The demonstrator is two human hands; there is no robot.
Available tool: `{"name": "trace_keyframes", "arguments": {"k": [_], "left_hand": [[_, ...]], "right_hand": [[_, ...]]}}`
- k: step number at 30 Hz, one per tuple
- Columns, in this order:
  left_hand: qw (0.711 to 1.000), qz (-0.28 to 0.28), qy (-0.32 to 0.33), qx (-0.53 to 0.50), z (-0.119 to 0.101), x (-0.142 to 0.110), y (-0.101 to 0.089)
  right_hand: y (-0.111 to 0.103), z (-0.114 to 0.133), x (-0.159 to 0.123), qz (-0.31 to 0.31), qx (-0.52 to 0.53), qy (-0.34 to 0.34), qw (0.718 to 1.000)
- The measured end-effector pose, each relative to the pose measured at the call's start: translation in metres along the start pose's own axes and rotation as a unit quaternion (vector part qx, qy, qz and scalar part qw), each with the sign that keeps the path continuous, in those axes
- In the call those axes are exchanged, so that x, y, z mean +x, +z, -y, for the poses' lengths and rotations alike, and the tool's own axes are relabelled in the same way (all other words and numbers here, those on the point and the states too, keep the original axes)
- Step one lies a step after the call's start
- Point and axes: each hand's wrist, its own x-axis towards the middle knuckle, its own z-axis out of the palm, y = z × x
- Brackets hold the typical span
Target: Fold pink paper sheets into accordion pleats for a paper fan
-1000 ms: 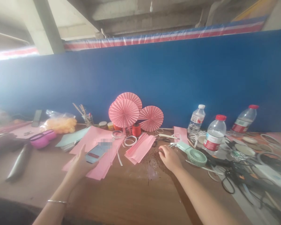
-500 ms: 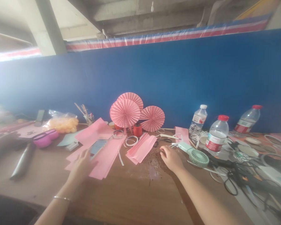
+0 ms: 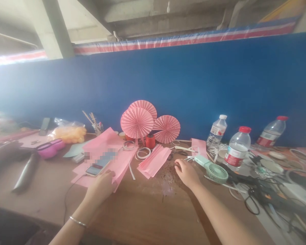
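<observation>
My left hand (image 3: 102, 185) lies over the lower end of some pink paper sheets (image 3: 124, 160), fingers curled at the sheets' edge, apparently pinching it; part of the grip is hidden. Just beyond it a phone (image 3: 99, 166), partly blurred out, rests on the paper with a cable trailing from it. My right hand (image 3: 186, 172) rests on the table, loosely curled, with a gap between thumb and forefinger and nothing visible in it. A pleated pink paper stack (image 3: 155, 161) sits between the hands. The mint-green handheld fan (image 3: 216, 173) is right of my right hand.
Round pink paper fans (image 3: 137, 123) stand at the back by the blue partition (image 3: 193, 85). Tape rolls (image 3: 143, 153) lie before them. Water bottles (image 3: 237, 148) and tangled cables (image 3: 253, 200) crowd the right. On the left are a purple item (image 3: 49, 148) and a bag of orange pieces (image 3: 68, 132).
My left hand has moved right, off the phone and onto the lower end of the pink sheets, uncovering the phone. My right hand has stayed put.
</observation>
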Motion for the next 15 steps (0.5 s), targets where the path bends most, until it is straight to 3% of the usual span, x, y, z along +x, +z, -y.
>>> {"name": "trace_keyframes", "arguments": {"k": [5,15], "left_hand": [[0.998,-0.002,-0.032,0.058,-0.0001,-0.0061,0.0014],[0.991,-0.033,-0.020,0.128,0.0016,-0.0060,0.0047]], "right_hand": [[-0.0007,0.0000,0.0002,0.000,0.001,0.001,1.000],[-0.0011,0.0007,0.0000,0.005,0.004,0.010,1.000]]}}
